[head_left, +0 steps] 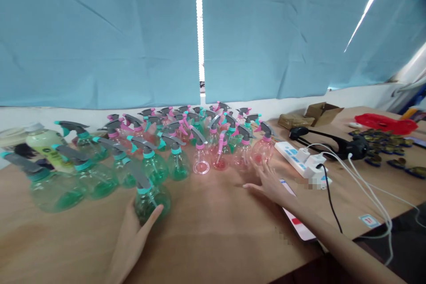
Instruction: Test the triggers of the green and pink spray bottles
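My left hand (138,230) is wrapped round the body of a clear green spray bottle (163,197) with a grey and turquoise trigger head, at the front of the group. The thumb lies across the near side of the bottle; the other fingers are hidden behind it. My right hand (269,183) is stretched out with its fingers apart, the tips at or just in front of a round pink spray bottle (264,147); whether they touch it I cannot tell. Beside that stand a pink bottle (242,156) and a narrower pink bottle (201,155). More green bottles (98,179) stand to the left.
Several more spray bottles fill the back of the wooden table (213,239). Right of them are a white power strip (289,155) with chargers and cables, a phone (301,226), a black strapped device (353,147), a cardboard box (322,114) and a red plastic bag (382,123).
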Tool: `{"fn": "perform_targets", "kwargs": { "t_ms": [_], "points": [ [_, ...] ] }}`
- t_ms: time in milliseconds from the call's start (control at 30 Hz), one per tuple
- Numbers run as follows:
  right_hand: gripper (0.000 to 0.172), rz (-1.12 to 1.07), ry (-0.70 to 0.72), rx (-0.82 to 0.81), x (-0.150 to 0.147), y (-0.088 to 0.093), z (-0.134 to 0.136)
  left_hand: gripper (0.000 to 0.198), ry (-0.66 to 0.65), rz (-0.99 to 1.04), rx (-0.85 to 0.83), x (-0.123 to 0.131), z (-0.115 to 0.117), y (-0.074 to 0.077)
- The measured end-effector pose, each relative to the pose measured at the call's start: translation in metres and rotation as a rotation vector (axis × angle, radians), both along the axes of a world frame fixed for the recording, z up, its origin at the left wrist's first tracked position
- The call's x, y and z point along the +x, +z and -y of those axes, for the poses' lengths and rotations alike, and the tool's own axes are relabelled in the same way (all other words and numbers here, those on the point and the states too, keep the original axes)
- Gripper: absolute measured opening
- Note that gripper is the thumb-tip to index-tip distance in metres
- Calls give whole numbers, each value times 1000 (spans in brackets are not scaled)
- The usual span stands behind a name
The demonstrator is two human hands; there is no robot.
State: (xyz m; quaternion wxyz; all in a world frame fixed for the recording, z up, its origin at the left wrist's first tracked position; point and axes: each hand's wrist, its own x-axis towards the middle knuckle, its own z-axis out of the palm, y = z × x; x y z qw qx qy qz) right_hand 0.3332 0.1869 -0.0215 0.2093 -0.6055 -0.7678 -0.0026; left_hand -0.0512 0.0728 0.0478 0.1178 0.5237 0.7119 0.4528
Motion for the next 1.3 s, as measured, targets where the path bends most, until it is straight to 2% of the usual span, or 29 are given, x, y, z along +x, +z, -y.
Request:
{"fn": "perform_targets", "kwargs": {
  "t_ms": [100, 167, 333, 400, 467, 567, 600, 700, 800, 900, 1000, 1133, 1233, 1300],
  "points": [
    [86, -85, 55, 36, -3, 6, 9, 73, -99, 95, -139, 13, -1, -8],
    [77, -173, 106, 44, -10, 16, 22, 73, -160, 144, -161, 25, -1, -12],
    [65, -476, 319, -136, -46, 60, 68, 70, -298, 214, -147, 61, -4, -19],
    [65, -582, 392, -200, -64, 77, 82, 72, -340, 239, -140, 75, -6, -23],
    [73, -651, 416, -205, -84, 88, 88, 74, -376, 252, -132, 90, -8, -27],
    [88, -772, 403, -208, -108, 96, 86, 70, -445, 254, -136, 108, -8, -31],
    [88, -836, 409, -212, -114, 97, 84, 70, -464, 249, -144, 113, -7, -32],
    [72, -973, 444, -180, -125, 100, 79, 74, -501, 229, -167, 124, -1, -30],
    [48, -949, 445, -173, -127, 101, 80, 80, -523, 199, -179, 129, 7, -29],
    [37, -907, 394, -182, -126, 97, 81, 86, -551, 129, -191, 128, 13, -32],
    [36, -937, 366, -191, -126, 92, 78, 90, -667, 54, -158, 116, 13, -41],
    [39, -992, 420, -255, -130, 95, 73, 85, -841, -104, -96, 79, 4, -49],
    [35, -987, 482, -315, -141, 103, 65, 72, -868, -318, -87, 44, -6, -49],
    [32, -993, 540, -377, -150, 107, 56, 58, -828, -456, -76, 24, -11, -50]
  ]
}}
